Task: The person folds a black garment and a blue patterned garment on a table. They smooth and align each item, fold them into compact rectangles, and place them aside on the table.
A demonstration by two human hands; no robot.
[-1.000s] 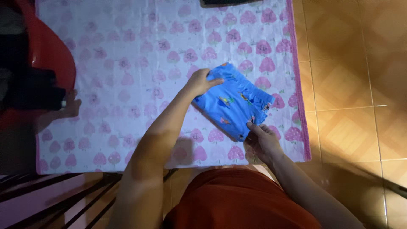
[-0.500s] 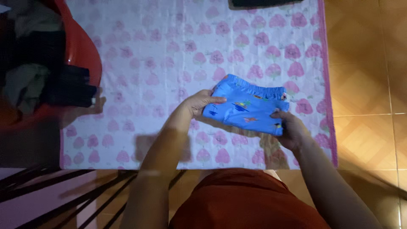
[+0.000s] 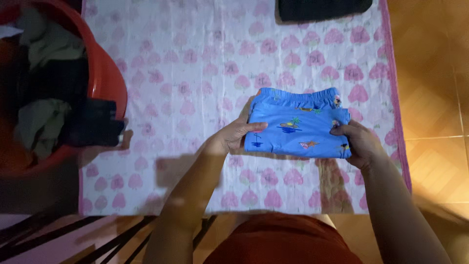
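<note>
A person looks down at their own two bare hands, which hold a folded pair of blue shorts point(image 3: 297, 128) above a white cloth printed with pink mushroom shapes point(image 3: 195, 73). The shorts sit right of the middle of the scene, with their elastic waistband along the far edge and small colourful prints scattered over the fabric. The left hand point(image 3: 237, 133) grips the left edge of the shorts, thumb lying on top and the other fingers curled underneath. The right hand point(image 3: 359, 142) grips the near right corner the same way, fingers closed around the fabric. Both forearms reach in from the near edge, and the person's dark red garment point(image 3: 283, 244) fills the near middle.

The cloth is spread on an orange tiled floor point(image 3: 435, 88) that shows along the right side. At the far left stands a red plastic basin point(image 3: 105, 73) heaped with dark and pale clothes, one dark piece hanging over its rim onto the cloth. A folded black garment point(image 3: 322, 9) lies at the far edge of the cloth, well apart from the shorts.
</note>
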